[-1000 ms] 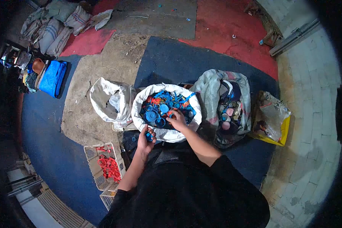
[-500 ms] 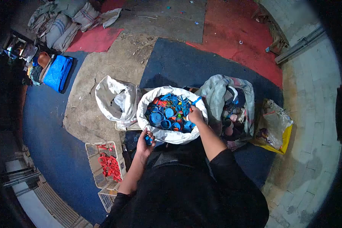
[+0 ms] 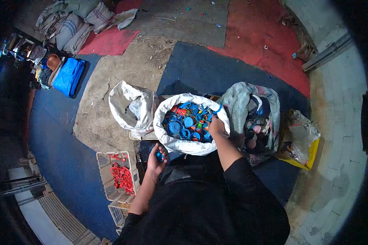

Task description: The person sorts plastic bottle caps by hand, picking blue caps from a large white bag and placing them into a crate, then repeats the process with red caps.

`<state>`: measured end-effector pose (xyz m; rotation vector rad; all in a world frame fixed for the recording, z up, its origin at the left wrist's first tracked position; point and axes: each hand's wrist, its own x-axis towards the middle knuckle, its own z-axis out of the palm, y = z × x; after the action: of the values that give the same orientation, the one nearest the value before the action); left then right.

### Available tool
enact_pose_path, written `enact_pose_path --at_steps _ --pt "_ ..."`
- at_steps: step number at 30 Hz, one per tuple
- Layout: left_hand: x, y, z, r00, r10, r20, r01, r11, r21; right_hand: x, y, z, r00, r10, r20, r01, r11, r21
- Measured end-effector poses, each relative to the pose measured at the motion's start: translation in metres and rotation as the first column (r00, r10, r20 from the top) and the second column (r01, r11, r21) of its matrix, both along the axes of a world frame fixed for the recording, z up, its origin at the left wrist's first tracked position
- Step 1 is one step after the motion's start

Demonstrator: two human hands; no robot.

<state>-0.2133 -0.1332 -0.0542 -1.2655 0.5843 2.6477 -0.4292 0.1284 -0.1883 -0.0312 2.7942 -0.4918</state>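
A white woven sack (image 3: pixel 184 145) with a rolled rim stands in front of me, filled with mostly blue plastic caps (image 3: pixel 174 127) and some red, orange and green pieces. My right hand (image 3: pixel 216 127) reaches over its right side, fingers drawn together among the caps; I cannot tell what is pinched there. Just outside the near left rim, my left hand (image 3: pixel 155 161) is curled palm up around a blue plastic cap (image 3: pixel 159 156). A blue strip (image 3: pixel 218 109) lies at the sack's right rim, above my right hand.
Left of the sack stands another white sack (image 3: pixel 119 107) with clear plastic inside. A crate (image 3: pixel 105 170) of red pieces sits near my left arm. At right are a grey-green sack (image 3: pixel 231 99) of mixed items and a yellow bag (image 3: pixel 313 154) against the wall side.
My right hand has shifted slightly up within the sack's right side. My left hand stays curled around the blue cap, a little further from the rim. The whole view has slid slightly right.
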Motion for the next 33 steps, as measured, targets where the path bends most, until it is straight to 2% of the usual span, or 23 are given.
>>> enact_pose_path --at_steps 4,7,10,11,15,18,21,24,25,28,32,33 --pt "0.0 -0.001 -0.003 1.0 0.026 -0.001 -0.026 0.998 0.062 -0.003 0.004 -0.012 0.989 -0.09 -0.117 0.058 0.965 -0.257" --pt "0.0 0.002 -0.002 1.0 0.019 0.025 -0.02 0.999 0.036 -0.008 0.004 -0.023 0.991 -0.132 -0.028 0.121 0.96 -0.253" --pt "-0.001 0.004 0.003 1.0 -0.013 0.01 0.013 1.0 0.006 -0.008 -0.002 -0.022 0.976 -0.207 -0.071 0.189 0.961 -0.204" --pt "-0.001 0.007 0.003 1.0 -0.003 0.017 0.004 1.0 -0.011 -0.009 -0.003 -0.021 0.974 -0.203 -0.099 0.18 0.962 -0.205" --pt "0.001 0.005 0.006 0.999 -0.04 0.021 0.041 0.999 -0.021 -0.013 0.001 -0.026 0.986 -0.164 -0.004 0.161 0.973 -0.166" --pt "0.004 0.005 0.003 0.998 -0.039 0.039 0.041 0.998 -0.038 -0.017 -0.002 -0.018 0.992 -0.109 0.062 0.113 0.992 -0.062" --pt "0.01 0.008 0.008 0.998 -0.003 0.061 0.007 0.997 -0.071 -0.018 0.003 -0.041 0.994 -0.105 -0.008 0.102 0.977 -0.19" --pt "0.016 0.008 0.006 0.999 -0.003 0.044 0.006 0.997 -0.073 -0.018 0.012 -0.036 0.997 0.001 0.076 0.01 0.989 -0.149" --pt "0.019 0.007 0.004 0.999 -0.012 0.033 0.014 0.998 -0.066 -0.014 0.016 -0.031 0.994 -0.003 0.105 0.027 0.974 -0.225" --pt "0.027 0.007 0.003 1.0 -0.004 0.018 0.005 0.999 -0.042 -0.004 0.024 -0.022 0.989 0.107 0.099 -0.067 0.937 -0.342" --pt "0.031 0.007 0.007 0.998 -0.019 0.055 0.022 0.998 -0.063 0.01 0.023 -0.01 0.996 0.083 0.032 -0.065 0.921 -0.384" --pt "0.031 0.008 0.006 0.999 -0.009 0.05 0.012 0.998 -0.06 0.012 0.021 -0.008 0.995 0.038 0.088 0.004 0.898 -0.439"
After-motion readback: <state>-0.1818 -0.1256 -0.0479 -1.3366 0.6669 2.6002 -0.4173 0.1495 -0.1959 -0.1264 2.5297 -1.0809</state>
